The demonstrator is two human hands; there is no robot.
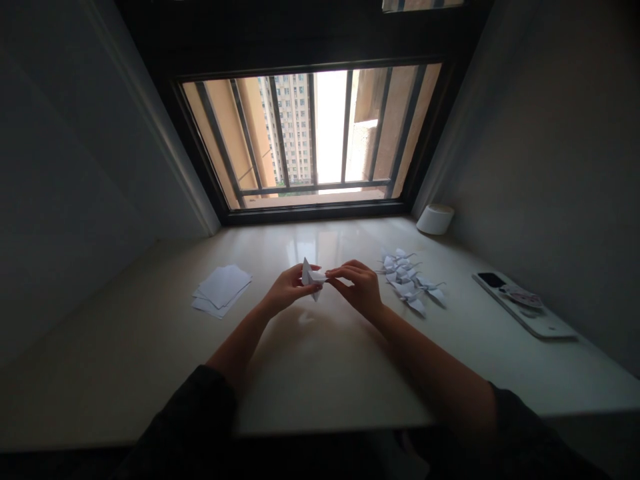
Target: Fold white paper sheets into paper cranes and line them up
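A white folded paper crane (311, 275) is held up over the middle of the pale sill, its pointed wings spread. My left hand (290, 288) is closed on its body from the left, thumb in front and fingers behind. From the right, the fingertips of my right hand (359, 285) pinch one narrow end of the same crane. To the right of that hand lies a cluster of several finished paper cranes (407, 277). Left of my left hand rests a loose stack of white paper sheets (223, 287), slightly fanned.
The sill (300, 387) runs up to a dark-framed window (320, 215) with bars outside. A white roll-like object (435, 220) stands in the back right corner. Along the right side lies a phone (525, 307) with a round attachment on its back.
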